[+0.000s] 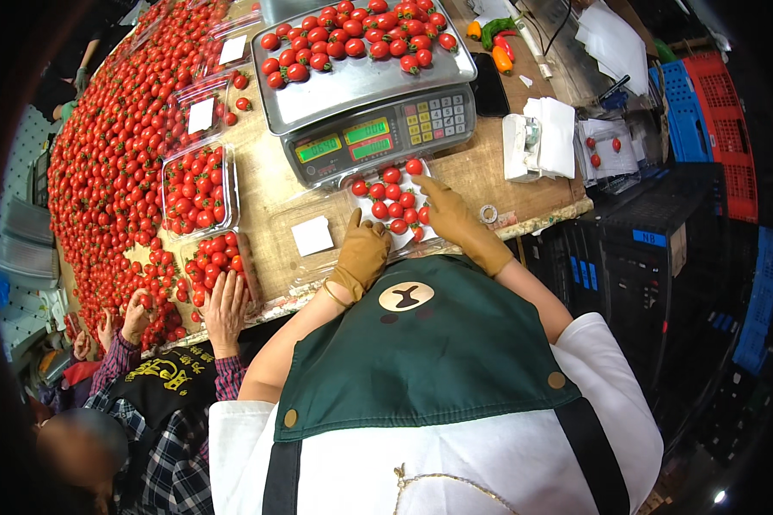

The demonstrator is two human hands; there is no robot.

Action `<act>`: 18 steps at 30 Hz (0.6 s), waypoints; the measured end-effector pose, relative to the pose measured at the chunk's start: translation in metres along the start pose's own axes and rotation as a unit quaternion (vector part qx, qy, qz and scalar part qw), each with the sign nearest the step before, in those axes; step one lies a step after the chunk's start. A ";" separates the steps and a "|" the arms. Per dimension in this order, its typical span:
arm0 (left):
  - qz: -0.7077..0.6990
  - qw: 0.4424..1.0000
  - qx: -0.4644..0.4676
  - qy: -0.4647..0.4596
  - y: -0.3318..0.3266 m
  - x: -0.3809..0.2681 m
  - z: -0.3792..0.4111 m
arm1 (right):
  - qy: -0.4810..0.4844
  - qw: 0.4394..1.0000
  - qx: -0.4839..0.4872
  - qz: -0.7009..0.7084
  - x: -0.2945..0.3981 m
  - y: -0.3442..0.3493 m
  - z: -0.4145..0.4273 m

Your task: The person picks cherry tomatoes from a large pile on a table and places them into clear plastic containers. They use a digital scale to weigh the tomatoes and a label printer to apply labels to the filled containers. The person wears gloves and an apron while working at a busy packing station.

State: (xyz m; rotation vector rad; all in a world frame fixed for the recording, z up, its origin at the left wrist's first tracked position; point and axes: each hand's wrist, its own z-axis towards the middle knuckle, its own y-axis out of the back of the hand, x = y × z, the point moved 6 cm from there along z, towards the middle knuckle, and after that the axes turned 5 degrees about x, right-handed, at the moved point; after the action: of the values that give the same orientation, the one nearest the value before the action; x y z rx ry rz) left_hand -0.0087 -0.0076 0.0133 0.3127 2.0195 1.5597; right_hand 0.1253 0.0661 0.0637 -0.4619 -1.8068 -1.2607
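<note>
Before me a clear plastic clamshell box point(435, 244) lined with white paper holds a single layer of cherry tomatoes point(395, 210). My left hand point(363, 251), in a tan rubber glove, rests at its near left corner, the index finger extended and the others bent; whether they pinch the rim is unclear. My right hand point(454, 215), gloved alike, reaches over the right side, its index finger extended beside the tomatoes at the top right. Nothing shows in its grasp. Just beyond the box stands a digital scale point(386, 132), its metal pan point(361, 90) carrying many cherry tomatoes.
A tomato heap point(122, 161) covers the table's left. Beside it stand a filled box point(230, 187) and another point(252, 270) touched by a co-worker's hand point(225, 306). A white label point(312, 236), paper stack point(557, 138), phone point(489, 84), peppers point(502, 59) and crates point(721, 129) surround me.
</note>
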 end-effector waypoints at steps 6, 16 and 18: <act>0.007 1.000 0.027 0.012 0.003 -0.003 0.002 | 0.081 0.876 0.254 -0.402 -0.002 -0.031 -0.025; 0.050 0.998 0.026 -0.039 0.013 -0.013 -0.002 | 0.190 0.904 0.219 -0.315 0.008 -0.023 -0.024; -0.036 0.996 0.012 -0.079 0.022 -0.013 -0.001 | 0.192 0.933 0.211 -0.218 0.017 -0.006 -0.010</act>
State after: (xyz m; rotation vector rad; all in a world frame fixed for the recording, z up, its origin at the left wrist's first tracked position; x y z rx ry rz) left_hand -0.0023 -0.0086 0.0377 0.3575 1.9081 1.4229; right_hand 0.1159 0.0514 0.0752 0.4240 -1.8150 -1.0992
